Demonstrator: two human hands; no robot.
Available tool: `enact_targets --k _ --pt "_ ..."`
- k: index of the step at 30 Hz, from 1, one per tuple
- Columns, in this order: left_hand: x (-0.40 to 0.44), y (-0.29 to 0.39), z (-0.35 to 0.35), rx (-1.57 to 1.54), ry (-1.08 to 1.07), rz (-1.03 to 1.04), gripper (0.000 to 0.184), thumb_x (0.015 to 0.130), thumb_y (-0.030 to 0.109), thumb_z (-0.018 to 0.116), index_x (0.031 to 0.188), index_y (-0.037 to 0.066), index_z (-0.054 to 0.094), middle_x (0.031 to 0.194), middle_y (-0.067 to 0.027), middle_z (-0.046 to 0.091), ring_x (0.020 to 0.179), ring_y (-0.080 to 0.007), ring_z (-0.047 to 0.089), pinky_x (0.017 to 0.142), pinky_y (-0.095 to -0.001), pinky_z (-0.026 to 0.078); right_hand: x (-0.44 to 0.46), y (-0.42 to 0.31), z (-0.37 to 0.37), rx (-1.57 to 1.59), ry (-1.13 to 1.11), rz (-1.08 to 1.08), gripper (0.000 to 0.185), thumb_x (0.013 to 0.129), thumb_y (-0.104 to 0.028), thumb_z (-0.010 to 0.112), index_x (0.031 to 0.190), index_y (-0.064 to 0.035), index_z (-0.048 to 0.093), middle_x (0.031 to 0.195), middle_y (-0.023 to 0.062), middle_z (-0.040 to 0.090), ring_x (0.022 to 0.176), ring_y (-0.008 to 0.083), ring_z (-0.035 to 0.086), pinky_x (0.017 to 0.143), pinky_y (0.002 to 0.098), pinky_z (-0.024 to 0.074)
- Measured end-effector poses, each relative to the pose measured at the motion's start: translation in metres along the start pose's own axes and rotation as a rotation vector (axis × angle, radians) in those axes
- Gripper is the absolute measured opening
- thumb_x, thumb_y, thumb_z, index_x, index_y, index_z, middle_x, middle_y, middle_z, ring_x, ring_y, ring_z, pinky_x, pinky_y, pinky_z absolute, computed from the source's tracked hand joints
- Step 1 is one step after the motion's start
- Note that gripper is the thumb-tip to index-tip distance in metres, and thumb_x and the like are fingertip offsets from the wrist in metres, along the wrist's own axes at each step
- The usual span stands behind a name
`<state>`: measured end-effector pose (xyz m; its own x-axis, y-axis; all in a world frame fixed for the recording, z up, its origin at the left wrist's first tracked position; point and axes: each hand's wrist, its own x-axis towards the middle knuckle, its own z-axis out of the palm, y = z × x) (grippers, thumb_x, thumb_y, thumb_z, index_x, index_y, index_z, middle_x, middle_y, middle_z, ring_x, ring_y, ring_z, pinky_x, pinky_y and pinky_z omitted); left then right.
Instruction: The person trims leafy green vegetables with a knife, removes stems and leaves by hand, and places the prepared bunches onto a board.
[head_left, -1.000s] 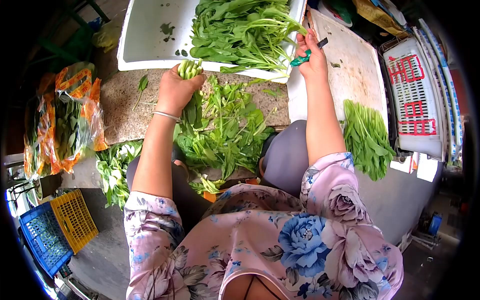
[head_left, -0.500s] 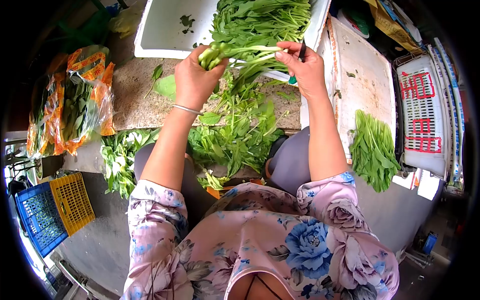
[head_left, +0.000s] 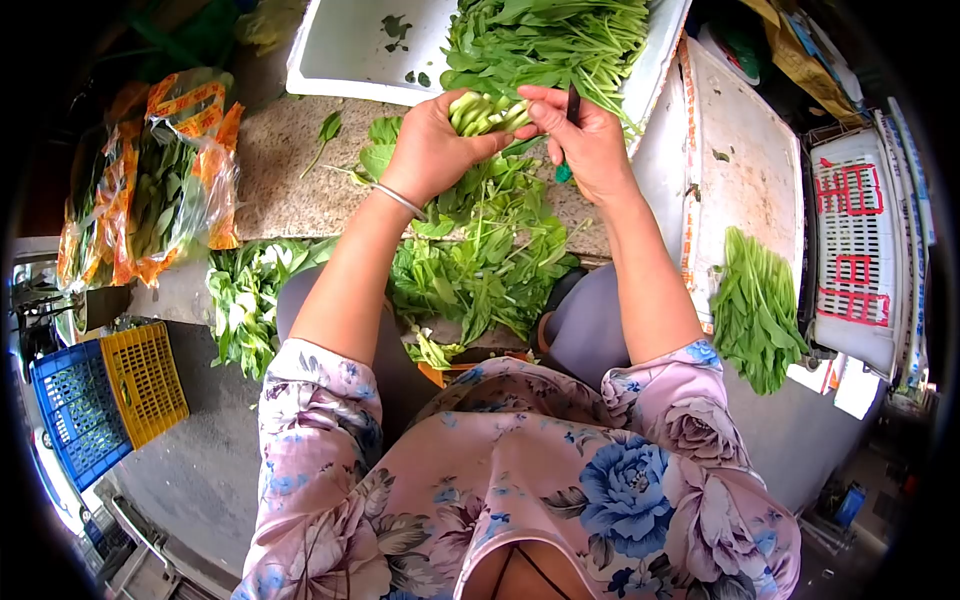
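Note:
My left hand (head_left: pixel 432 150) is closed around a bunch of leafy greens (head_left: pixel 478 115), pale cut stem ends facing right. At those ends are the fingertips of my right hand (head_left: pixel 592 150), thumb and forefinger pinched together. A slim knife-like tool (head_left: pixel 573 102) is tucked in my right hand, dark above and green below; its exact kind is unclear. Loose leaves (head_left: pixel 480 255) lie heaped beneath both hands on the speckled stone slab (head_left: pixel 275 180). Just beyond my hands, a white foam box (head_left: pixel 350 75) holds a large pile of greens (head_left: pixel 545 50).
Orange-printed plastic bags (head_left: pixel 185 150) of greens sit at left, above a blue and yellow crate (head_left: pixel 145 385). More greens (head_left: pixel 245 310) rest by my left knee. On the right, another bunch (head_left: pixel 757 310) lies across a foam lid (head_left: pixel 745 160), near a white basket (head_left: pixel 850 245).
My right hand has come left, closer to my left hand. The long stems stretched between the hands no longer show; their ends now gather in the left-hand bunch. The view has shifted slightly.

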<state>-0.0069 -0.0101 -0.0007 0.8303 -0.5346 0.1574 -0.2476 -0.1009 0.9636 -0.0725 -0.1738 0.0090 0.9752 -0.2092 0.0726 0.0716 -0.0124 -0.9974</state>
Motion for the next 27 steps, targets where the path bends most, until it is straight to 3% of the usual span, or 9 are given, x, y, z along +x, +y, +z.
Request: enact_targets --k 2,4,5,8,11,17,21,23,27 --pt "0.0 0.0 -0.001 -0.141 -0.005 -0.066 0.026 0.068 0.008 0.074 0.089 0.001 0.06 0.078 -0.0014 0.064 0.066 -0.0062 0.056 0.061 -0.0221 0.048 0.0 -0.002 0.003 0.039 0.062 -0.013 0.031 0.084 -0.03 0.061 0.099 -0.0028 0.063 0.071 -0.001 0.056 0.051 0.0051 0.044 0.045 0.0191 0.0353" --pt "0.0 0.003 -0.004 -0.141 -0.002 -0.101 0.026 0.068 0.008 0.074 0.09 0.001 0.06 0.078 -0.0016 0.064 0.066 -0.0063 0.057 0.061 -0.0222 0.048 0.0 0.001 0.0 -0.183 0.064 0.134 0.045 0.088 -0.043 0.048 0.101 -0.0012 0.061 0.064 -0.002 0.049 0.051 0.0062 0.038 0.048 0.0172 0.0301" --pt "0.0 0.004 -0.005 -0.142 0.002 -0.136 0.027 0.068 0.008 0.074 0.09 0.001 0.06 0.079 -0.0017 0.064 0.066 -0.0064 0.057 0.061 -0.0224 0.048 0.0 0.002 0.0 -0.183 0.064 0.134 0.045 0.088 -0.043 0.048 0.101 -0.0012 0.061 0.064 -0.002 0.049 0.051 0.0062 0.038 0.048 0.0172 0.0301" --pt "0.001 0.002 -0.006 -0.17 -0.004 -0.151 0.03 0.067 0.005 0.074 0.092 0.0 0.06 0.083 -0.0034 0.065 0.071 -0.0081 0.058 0.066 -0.0231 0.049 -0.003 0.006 0.002 0.02 -0.119 0.237 0.053 0.092 -0.045 0.038 0.11 0.0013 0.055 0.063 -0.0036 0.04 0.055 0.006 0.033 0.054 0.0194 0.0302" --pt "0.001 -0.002 -0.009 -0.139 -0.028 -0.137 0.03 0.066 0.005 0.074 0.092 -0.001 0.06 0.084 -0.0038 0.065 0.072 -0.0085 0.058 0.066 -0.0234 0.049 -0.006 0.002 0.011 0.167 -0.209 0.137 0.049 0.09 -0.04 0.047 0.115 0.0023 0.05 0.064 -0.0051 0.039 0.058 0.0053 0.033 0.054 0.0176 0.0294" --pt "-0.001 0.0 -0.012 -0.104 -0.056 -0.157 0.033 0.065 0.007 0.075 0.094 -0.002 0.06 0.083 -0.0039 0.065 0.071 -0.0094 0.059 0.067 -0.024 0.049 -0.003 0.006 0.014 0.109 -0.155 0.187 0.039 0.09 -0.029 0.051 0.116 -0.0005 0.053 0.063 -0.0067 0.039 0.056 0.0032 0.033 0.05 0.0171 0.0291" --pt "-0.002 -0.007 -0.015 -0.245 -0.099 -0.199 0.033 0.065 0.006 0.075 0.093 -0.001 0.06 0.083 -0.0047 0.064 0.07 -0.0097 0.059 0.066 -0.024 0.049 -0.001 0.011 0.011 0.036 -0.154 0.158 0.037 0.089 -0.03 0.052 0.113 -0.0024 0.057 0.061 -0.0074 0.038 0.053 0.0025 0.032 0.048 0.0165 0.0278" --pt "-0.006 0.001 -0.018 -0.445 -0.098 -0.338 0.031 0.065 0.004 0.075 0.092 -0.001 0.061 0.083 -0.0053 0.064 0.068 -0.0102 0.059 0.064 -0.024 0.05 0.0 0.009 0.006 -0.002 -0.196 0.162 0.039 0.09 -0.034 0.049 0.114 -0.003 0.056 0.057 -0.0072 0.033 0.052 0.0032 0.029 0.045 0.0183 0.0246" --pt "-0.008 0.001 -0.022 -0.396 -0.109 -0.348 0.027 0.068 0.005 0.074 0.091 0.002 0.06 0.081 -0.0044 0.064 0.068 -0.0118 0.061 0.062 -0.0252 0.051 -0.006 0.003 0.014 0.005 -0.161 0.28 0.043 0.087 -0.034 0.055 0.117 -0.0036 0.054 0.058 -0.007 0.034 0.052 0.0027 0.031 0.045 0.0179 0.0254"
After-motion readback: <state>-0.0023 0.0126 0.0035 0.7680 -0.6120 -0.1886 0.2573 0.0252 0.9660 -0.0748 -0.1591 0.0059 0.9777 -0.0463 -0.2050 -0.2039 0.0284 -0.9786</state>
